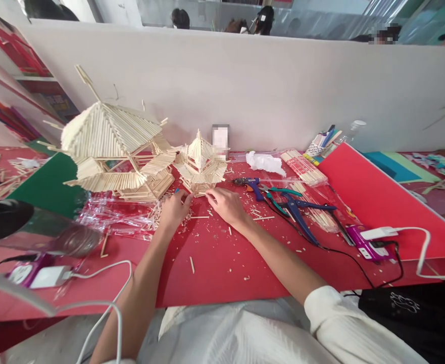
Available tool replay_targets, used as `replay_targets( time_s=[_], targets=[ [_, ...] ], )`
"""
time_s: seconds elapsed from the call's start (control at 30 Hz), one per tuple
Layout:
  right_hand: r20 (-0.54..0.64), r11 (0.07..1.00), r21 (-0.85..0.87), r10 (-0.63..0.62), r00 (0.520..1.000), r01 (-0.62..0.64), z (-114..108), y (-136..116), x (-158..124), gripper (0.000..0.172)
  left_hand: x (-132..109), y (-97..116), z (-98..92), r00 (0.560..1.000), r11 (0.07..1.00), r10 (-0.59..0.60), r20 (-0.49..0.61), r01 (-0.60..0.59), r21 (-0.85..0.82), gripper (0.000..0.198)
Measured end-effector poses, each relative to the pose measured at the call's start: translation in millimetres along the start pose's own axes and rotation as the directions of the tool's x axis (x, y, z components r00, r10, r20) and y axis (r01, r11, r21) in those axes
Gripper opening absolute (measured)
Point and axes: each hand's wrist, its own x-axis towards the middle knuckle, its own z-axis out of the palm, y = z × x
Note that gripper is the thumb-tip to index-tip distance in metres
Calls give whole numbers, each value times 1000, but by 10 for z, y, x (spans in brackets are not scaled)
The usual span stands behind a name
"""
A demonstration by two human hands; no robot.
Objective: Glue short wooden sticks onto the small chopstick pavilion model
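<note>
Up against the small stick pagoda (200, 163), left hand (174, 208) and right hand (227, 203) flanked its base, probably steadying it. Couldn't tell if either gripped anything.

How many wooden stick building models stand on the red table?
2. The large model stands at the left of the red table. The small model stands right of it, just beyond the left hand and the right hand. No others show.
</note>
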Motion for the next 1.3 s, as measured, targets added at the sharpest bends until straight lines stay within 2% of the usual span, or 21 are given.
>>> replay_targets(
  time_s=[0.33,0.6,0.9,1.3],
  targets=[
    [80,997,-18,80,994,-79,113,77,153,27,51,-16,81,1000,998,8,13,-9,64,42],
    [61,998,-14,59,996,-58,152,114,164,25,71,-24,100,1000,995,-13,25,10,101,44],
    [-8,999,-8,44,999,-45,251,173,178,21,88,68,70,996,971,-52,70,34,237,44],
    [25,997,-29,74,997,-73,243,178,203,23,96,38,99,997,975,-41,61,27,222,43]
  ],
)
